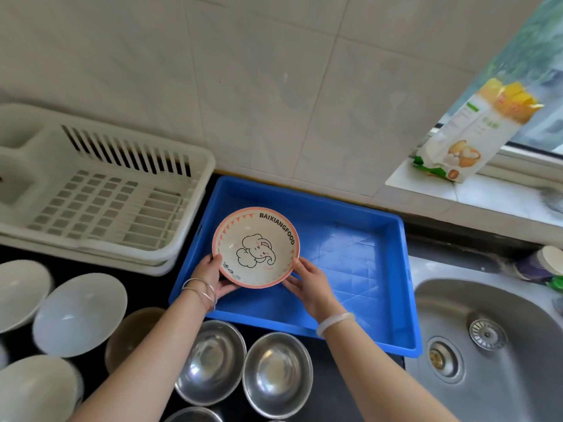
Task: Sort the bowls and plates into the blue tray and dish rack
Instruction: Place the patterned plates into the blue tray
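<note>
A cream bowl with a pink rim and an elephant drawing (256,246) is held over the left part of the blue tray (359,239). My left hand (213,277) grips its left edge and my right hand (307,283) grips its right edge. Nothing else lies in the blue tray. The white dish rack (100,193) stands to the left of the tray with nothing in it. Several white bowls (79,312) sit on the dark counter at the front left, and steel bowls (275,374) stand in front of the tray. A brownish bowl (131,333) is partly hidden by my left forearm.
A steel sink (493,339) lies right of the tray. A food packet (475,132) stands on the window sill at the back right. A cup and small items (545,263) sit by the sink's far edge. The tiled wall is close behind.
</note>
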Demonstrator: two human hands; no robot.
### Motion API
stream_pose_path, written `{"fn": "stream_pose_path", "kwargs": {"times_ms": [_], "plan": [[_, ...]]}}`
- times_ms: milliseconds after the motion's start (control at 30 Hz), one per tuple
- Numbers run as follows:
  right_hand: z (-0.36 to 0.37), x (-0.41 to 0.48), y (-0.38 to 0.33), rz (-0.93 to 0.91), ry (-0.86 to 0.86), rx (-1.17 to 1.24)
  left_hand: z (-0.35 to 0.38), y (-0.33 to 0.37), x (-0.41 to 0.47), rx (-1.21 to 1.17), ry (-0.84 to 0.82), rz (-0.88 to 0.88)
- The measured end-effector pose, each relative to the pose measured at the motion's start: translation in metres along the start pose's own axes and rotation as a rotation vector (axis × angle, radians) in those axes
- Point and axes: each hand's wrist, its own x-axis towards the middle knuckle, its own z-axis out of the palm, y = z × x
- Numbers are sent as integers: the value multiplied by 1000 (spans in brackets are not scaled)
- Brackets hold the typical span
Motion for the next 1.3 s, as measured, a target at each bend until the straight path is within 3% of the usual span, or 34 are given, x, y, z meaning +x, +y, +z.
{"fn": "stream_pose_path", "kwargs": {"times_ms": [200,733,900,1033,1167,1300], "plan": [[25,14,-11,-15,26,12,4,0,2,-60,4,126],[41,20,-19,-11,115,8,13,6,12,-91,43,221],[40,7,-18,25,70,-65,20,-6,3,2,194,387],[37,-8,-20,11,35,-173,24,-22,-15,228,240,500],[17,-36,-22,-65,97,-276,36,-41,-51,328,215,558],[-27,-79,-19,-149,153,-367,61,-77,-90,442,77,498]]}}
